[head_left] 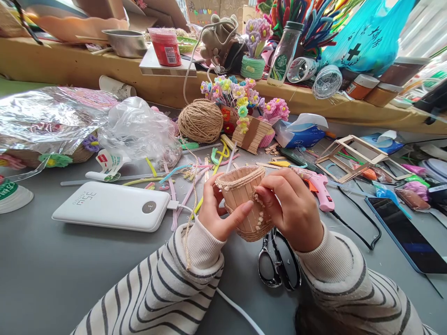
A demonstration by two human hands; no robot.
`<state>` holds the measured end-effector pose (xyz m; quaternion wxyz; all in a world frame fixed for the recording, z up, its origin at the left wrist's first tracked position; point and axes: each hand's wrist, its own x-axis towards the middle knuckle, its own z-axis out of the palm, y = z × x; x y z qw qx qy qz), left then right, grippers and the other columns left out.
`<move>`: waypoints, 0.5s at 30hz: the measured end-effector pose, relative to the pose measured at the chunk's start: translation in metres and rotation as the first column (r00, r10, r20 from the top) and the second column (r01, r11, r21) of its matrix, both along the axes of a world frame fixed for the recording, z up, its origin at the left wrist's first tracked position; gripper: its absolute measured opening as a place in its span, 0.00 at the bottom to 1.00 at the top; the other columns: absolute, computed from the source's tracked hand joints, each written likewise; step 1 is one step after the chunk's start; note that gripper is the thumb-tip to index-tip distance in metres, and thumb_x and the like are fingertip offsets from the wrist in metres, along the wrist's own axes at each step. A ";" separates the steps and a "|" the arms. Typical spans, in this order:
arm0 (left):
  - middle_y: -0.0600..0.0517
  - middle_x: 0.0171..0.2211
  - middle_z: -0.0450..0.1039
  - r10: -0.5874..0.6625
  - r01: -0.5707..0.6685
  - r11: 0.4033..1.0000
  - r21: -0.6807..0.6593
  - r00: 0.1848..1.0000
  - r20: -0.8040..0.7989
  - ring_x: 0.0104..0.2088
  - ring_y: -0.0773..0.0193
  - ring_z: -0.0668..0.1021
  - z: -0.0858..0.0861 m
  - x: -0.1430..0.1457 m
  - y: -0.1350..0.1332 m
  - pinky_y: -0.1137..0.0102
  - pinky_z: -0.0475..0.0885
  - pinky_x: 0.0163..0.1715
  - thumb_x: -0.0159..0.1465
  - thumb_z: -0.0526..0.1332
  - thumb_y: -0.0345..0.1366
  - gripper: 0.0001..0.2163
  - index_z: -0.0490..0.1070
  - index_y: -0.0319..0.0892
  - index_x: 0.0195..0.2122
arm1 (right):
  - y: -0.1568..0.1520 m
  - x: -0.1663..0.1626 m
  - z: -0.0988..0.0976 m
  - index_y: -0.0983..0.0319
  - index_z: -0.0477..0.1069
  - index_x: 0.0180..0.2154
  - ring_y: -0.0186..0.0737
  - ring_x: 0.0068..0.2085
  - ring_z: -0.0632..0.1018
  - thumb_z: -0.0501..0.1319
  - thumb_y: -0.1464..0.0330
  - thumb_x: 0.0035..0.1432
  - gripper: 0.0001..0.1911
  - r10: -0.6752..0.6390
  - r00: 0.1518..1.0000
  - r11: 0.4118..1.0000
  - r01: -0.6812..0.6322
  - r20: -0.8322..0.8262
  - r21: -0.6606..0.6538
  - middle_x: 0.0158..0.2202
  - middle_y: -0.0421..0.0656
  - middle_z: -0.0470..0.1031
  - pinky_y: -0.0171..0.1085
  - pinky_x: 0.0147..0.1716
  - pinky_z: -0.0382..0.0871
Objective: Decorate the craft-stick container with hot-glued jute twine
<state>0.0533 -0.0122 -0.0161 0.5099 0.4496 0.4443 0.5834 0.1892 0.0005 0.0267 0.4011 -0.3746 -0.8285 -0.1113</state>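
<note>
Both hands grip small stick basket (242,202), inside hidden: left hand (217,211) at its side, right hand (291,209) pinching twine trim. Scissors (278,263) below; bare grey surface (52,274) left.

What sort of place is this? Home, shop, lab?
Probably a hobby craft table, home or small workshop: pink glue gun, ball of twine, pipe-cleaner flowers, and a stick basket held by left hand and right hand.

Bright, even daylight from the upper right throws only soft shadows under the hands (258,209), glares off the foil wrap (49,116), and wide-angle distortion bends the shelf (104,70) near the edges.
</note>
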 end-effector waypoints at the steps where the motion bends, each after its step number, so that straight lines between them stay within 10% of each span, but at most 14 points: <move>1: 0.45 0.46 0.68 -0.004 0.004 1.000 -0.005 1.000 0.011 0.50 0.50 0.70 0.000 0.000 0.000 0.60 0.69 0.44 0.45 0.67 0.46 0.31 0.57 0.44 0.47 | 0.000 0.000 0.000 0.62 0.62 0.30 0.38 0.31 0.68 0.53 0.75 0.56 0.04 0.003 1.000 1.000 -0.003 -0.011 -0.011 0.27 0.44 0.67 0.36 0.32 0.67; 15: 0.46 0.44 0.69 -0.069 0.071 0.997 -0.034 0.996 0.060 0.46 0.53 0.72 0.002 -0.001 0.001 0.60 0.68 0.44 0.45 0.67 0.47 0.29 0.58 0.43 0.46 | -0.001 0.000 0.000 0.62 0.61 0.29 0.35 0.30 0.67 0.52 0.75 0.57 0.05 0.011 0.992 0.992 -0.027 -0.128 -0.125 0.27 0.42 0.65 0.35 0.30 0.64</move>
